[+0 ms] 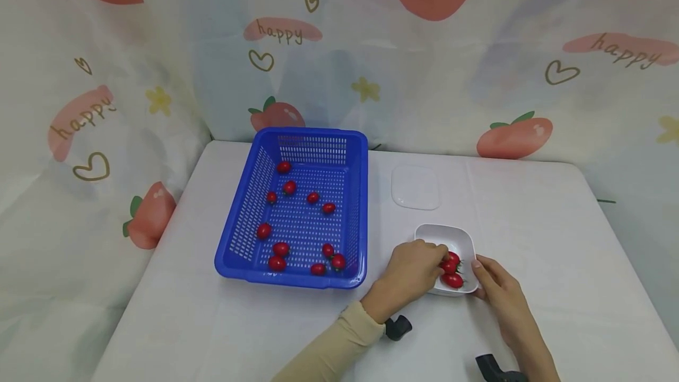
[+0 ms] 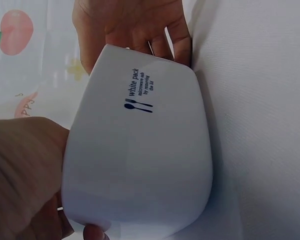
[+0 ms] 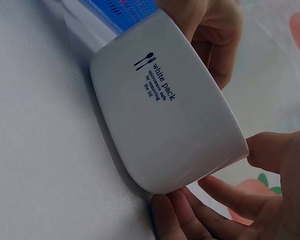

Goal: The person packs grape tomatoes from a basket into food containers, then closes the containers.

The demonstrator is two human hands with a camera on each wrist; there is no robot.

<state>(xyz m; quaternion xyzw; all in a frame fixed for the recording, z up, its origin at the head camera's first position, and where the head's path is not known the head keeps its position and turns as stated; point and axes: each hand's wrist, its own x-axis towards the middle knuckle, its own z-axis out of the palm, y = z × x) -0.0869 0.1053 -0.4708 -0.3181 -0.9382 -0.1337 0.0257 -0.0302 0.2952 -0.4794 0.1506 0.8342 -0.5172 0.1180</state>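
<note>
A white plastic tub [image 1: 442, 233], printed "white pack" on its side, stands on the table with red cherry tomatoes [image 1: 452, 280] inside. My left hand [image 1: 416, 267] reaches over the tub's near-left rim, its curled fingers at a cherry tomato that they partly hide. On the opposite side, my right hand [image 1: 498, 287] grips the tub, thumb at the rim and fingers lower against the wall. That grip also shows in the right wrist view, where the right hand [image 3: 270, 195] is close to the tub's corner. The tub's wall hides its contents from both wrist views.
Left of the tub is a blue perforated basket [image 1: 362, 211] with several cherry tomatoes [image 1: 281, 249] scattered on its floor. A clear, flat lid [image 1: 415, 187] lies behind the tub. Printed cloth [image 1: 424, 87] hangs behind the white table [image 1: 530, 223]. Black wrist mounts [image 1: 398, 328] show near both wrists.
</note>
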